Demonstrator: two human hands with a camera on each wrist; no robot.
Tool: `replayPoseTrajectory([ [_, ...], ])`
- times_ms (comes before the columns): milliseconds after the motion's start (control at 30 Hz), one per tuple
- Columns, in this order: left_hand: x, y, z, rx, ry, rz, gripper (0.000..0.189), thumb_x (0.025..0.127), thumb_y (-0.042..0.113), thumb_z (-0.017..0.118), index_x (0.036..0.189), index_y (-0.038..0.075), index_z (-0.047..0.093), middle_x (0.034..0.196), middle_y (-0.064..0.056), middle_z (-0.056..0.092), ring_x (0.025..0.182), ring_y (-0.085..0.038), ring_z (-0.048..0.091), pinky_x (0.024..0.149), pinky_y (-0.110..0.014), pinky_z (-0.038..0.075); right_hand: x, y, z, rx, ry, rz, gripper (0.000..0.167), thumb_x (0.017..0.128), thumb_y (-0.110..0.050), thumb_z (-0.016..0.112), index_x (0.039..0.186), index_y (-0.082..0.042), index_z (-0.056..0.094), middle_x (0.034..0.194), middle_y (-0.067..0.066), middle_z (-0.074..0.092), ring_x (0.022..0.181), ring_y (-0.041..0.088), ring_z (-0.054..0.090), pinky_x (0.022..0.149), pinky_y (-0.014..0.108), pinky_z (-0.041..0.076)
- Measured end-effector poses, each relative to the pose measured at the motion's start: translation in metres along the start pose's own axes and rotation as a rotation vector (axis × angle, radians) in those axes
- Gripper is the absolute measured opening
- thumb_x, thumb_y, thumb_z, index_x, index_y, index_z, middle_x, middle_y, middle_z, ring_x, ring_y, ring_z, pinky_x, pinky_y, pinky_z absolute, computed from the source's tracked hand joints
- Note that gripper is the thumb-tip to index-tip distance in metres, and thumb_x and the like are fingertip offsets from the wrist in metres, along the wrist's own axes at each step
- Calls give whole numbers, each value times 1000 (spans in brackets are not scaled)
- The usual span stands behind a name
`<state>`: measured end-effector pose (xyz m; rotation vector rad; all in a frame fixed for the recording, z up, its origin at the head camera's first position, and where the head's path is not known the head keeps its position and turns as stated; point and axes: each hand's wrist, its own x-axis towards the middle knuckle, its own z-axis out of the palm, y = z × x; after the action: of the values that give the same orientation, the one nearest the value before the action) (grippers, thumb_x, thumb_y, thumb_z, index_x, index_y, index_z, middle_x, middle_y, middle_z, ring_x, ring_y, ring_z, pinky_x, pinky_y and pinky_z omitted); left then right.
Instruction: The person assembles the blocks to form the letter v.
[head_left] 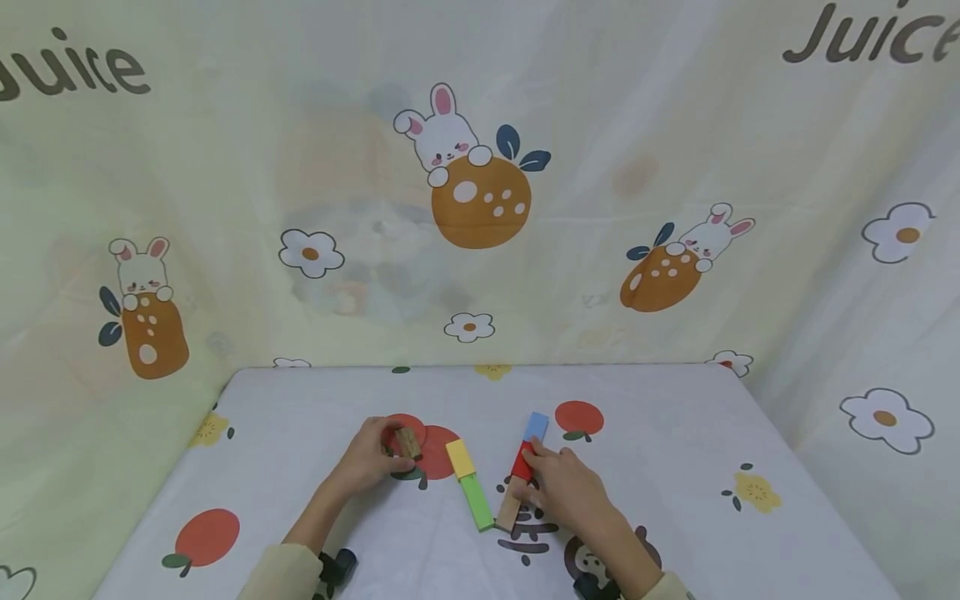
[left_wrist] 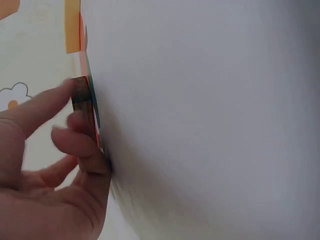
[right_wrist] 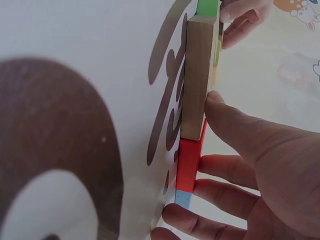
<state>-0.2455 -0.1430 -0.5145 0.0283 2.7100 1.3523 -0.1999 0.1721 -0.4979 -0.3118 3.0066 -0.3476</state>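
Observation:
My left hand (head_left: 369, 457) pinches a brown wooden block (head_left: 408, 443) between thumb and fingers, over a printed apple. In the left wrist view this block (left_wrist: 81, 90) looks dark and stands close to the cloth. The right hand (head_left: 566, 487) rests along a slanted row of blocks: blue (head_left: 536, 426), red (head_left: 522, 467) and plain wood (head_left: 510, 505). In the right wrist view its thumb touches the wooden block (right_wrist: 196, 75), while fingers lie against the red block (right_wrist: 189, 165). A yellow block (head_left: 460, 458) and a green block (head_left: 476, 502) form a second slanted row, meeting the first near me.
A white cloth (head_left: 660, 433) with printed fruit, flowers and a cartoon animal covers the table. Behind it hangs a pale curtain (head_left: 570, 292) with printed rabbits. Dark wrist mounts sit on both arms at the front.

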Motion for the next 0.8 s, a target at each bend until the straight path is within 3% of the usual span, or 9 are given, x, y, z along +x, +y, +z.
replayPoseTrajectory([
  [233, -4, -2, -4, 47, 52, -24, 58, 93, 19, 80, 144, 0, 60, 147, -24, 58, 131, -39, 55, 100, -51, 60, -1, -1, -1, 6, 10, -12, 70, 88, -51, 81, 144, -12, 66, 157, 12, 59, 109, 33, 68, 77, 40, 65],
  [400, -7, 0, -8, 23, 44, -41, 52, 92, 17, 82, 138, 3, 65, 145, -25, 59, 125, -38, 55, 91, -45, 62, -1, -1, 0, 10, 13, -5, 69, 88, -51, 82, 143, -13, 67, 156, 11, 60, 102, 27, 66, 73, 35, 62],
  [633, -6, 4, -6, 41, 40, -17, 52, 91, 16, 82, 138, 1, 65, 141, -23, 62, 127, -38, 58, 101, -53, 59, -2, 0, 0, 12, 11, 4, 69, 88, -51, 82, 143, -13, 68, 157, 11, 60, 101, 26, 65, 69, 34, 59],
  [800, -4, 7, -5, 25, 46, -30, 53, 92, 14, 81, 140, 0, 64, 139, -23, 63, 124, -38, 58, 95, -48, 62, -1, -1, -1, 9, -2, 10, 70, 88, -52, 81, 144, -13, 67, 157, 11, 59, 103, 27, 65, 72, 35, 61],
])
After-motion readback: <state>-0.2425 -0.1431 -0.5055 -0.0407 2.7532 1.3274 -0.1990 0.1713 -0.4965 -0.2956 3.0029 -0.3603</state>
